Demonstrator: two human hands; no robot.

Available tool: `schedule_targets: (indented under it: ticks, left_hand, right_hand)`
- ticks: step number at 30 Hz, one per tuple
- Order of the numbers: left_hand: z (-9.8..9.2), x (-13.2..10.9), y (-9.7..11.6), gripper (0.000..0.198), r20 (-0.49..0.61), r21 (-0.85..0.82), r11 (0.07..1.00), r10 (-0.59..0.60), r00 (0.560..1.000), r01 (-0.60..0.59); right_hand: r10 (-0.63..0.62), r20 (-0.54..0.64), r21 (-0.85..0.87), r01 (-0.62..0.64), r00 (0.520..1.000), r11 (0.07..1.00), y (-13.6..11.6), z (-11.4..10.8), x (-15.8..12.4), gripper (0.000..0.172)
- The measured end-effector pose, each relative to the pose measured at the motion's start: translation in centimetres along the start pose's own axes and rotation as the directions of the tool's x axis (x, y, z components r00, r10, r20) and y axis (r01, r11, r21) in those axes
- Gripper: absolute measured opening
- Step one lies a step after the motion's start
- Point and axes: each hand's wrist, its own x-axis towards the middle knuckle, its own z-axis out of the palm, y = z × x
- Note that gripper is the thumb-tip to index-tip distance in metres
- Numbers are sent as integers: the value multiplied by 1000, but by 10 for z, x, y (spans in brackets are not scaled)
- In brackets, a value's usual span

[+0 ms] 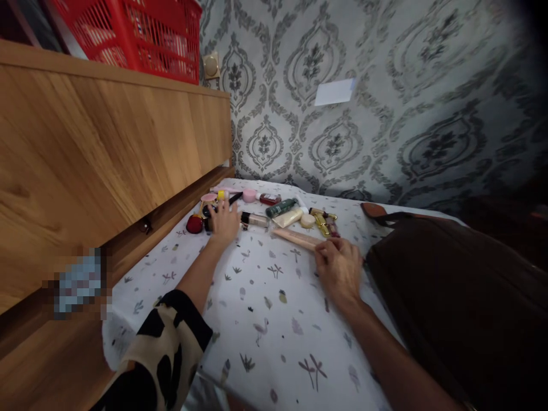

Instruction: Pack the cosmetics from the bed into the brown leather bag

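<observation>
My right hand has its fingers closed on the near end of a long beige tube, lying on the printed cloth. My left hand rests over the left of a row of cosmetics, fingers stretched and apart. Beside it are a round dark red item, a pink round item and a black-capped clear bottle; its palm partly hides a black thing. Between the hands lie a dark green bottle, a cream tube and a round cream jar.
Further back are a pink jar, a small red bottle and gold packets. A dark brown bag fills the right side. Left stands a wooden cabinet bearing a red basket. A patterned wall closes the back.
</observation>
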Motion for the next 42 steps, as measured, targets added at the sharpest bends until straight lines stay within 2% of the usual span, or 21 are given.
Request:
schedule_targets:
  ticks: [2,4,9,12,15,19,24,28,32,38,42]
  left_hand:
    - [-4,2,-11,48,26,21,987,-160,987,160]
    - [-7,4,-20,51,77,23,969,-246,966,245]
    - [-19,10,-34,51,149,-64,955,-278,949,289]
    - [-27,15,-51,49,177,-59,914,-386,905,401]
    - [-29,19,-69,43,251,-53,884,-438,863,464]
    - [-24,21,-79,44,289,-70,870,-451,845,488]
    - [-24,26,-78,30,268,-143,864,-436,859,483]
    - [-29,23,-76,27,155,-183,864,-445,882,469]
    - [-34,16,-77,29,68,-192,864,-462,884,466]
    - [-32,14,-82,20,136,-181,888,-403,905,422]
    - [-30,14,-80,30,187,-150,916,-342,921,371]
  right_hand:
    - [-36,0,-2,36,999,999,-1,1,-1,18]
    - [-51,15,-5,51,999,999,-1,2,-2,18]
    - [-31,33,15,30,999,999,0,4,-3,20]
    - [-19,44,33,17,999,999,1,5,-4,20]
    - [-19,56,49,17,998,999,1,4,-4,23]
    - [-18,61,47,15,998,999,2,5,-4,23]
    - [-22,29,51,20,999,999,3,7,-4,23]
    - [-27,14,53,26,1000,998,4,9,-4,22]
    - [-29,8,79,28,1000,996,5,10,-4,21]
    - [-15,13,75,14,1000,997,4,10,-4,21]
    - [-31,23,76,29,999,997,6,10,-4,21]
